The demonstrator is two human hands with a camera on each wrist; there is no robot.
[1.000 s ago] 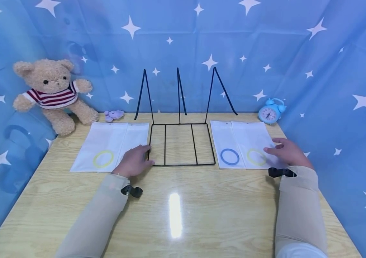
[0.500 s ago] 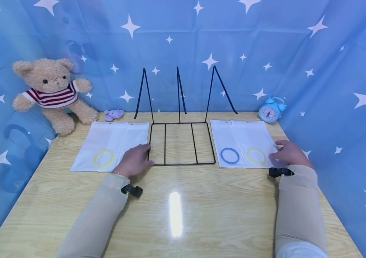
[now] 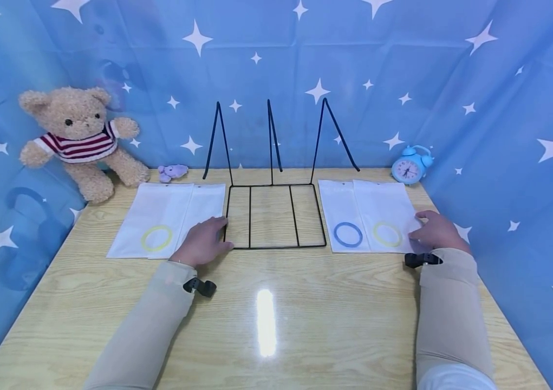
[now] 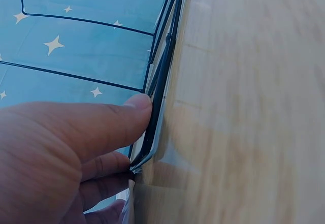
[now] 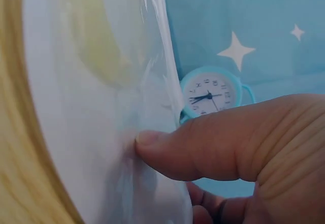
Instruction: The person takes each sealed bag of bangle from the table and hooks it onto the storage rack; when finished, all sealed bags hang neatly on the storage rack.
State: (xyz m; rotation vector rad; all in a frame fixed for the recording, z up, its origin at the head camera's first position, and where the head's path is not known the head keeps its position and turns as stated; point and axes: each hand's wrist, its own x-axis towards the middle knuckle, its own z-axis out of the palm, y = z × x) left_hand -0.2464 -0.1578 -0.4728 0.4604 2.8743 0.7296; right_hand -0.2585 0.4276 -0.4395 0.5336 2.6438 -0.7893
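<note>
A black wire rack (image 3: 271,247) stands at the middle of the table. My left hand (image 3: 202,242) holds its left front corner; in the left wrist view the thumb (image 4: 136,102) lies on the wire and the fingers go round its side. On the right, a white plastic bag with a yellow ring (image 3: 384,203) overlaps another with a blue ring (image 3: 337,203). My right hand (image 3: 441,233) pinches the right edge of the yellow-ring bag, its thumb (image 5: 152,140) on top and the other fingers partly hidden beneath.
Left of the rack lie two more white bags, one with a yellow ring (image 3: 159,200). A teddy bear (image 3: 81,135), a small purple toy (image 3: 173,173) and a blue alarm clock (image 3: 410,165) stand along the back, by the star-patterned curtain (image 3: 276,54).
My right hand has drawn its fingers back to the right and closed them on the bag's edge. The yellow-ring bag has shifted very slightly right. My left hand stays on the rack.
</note>
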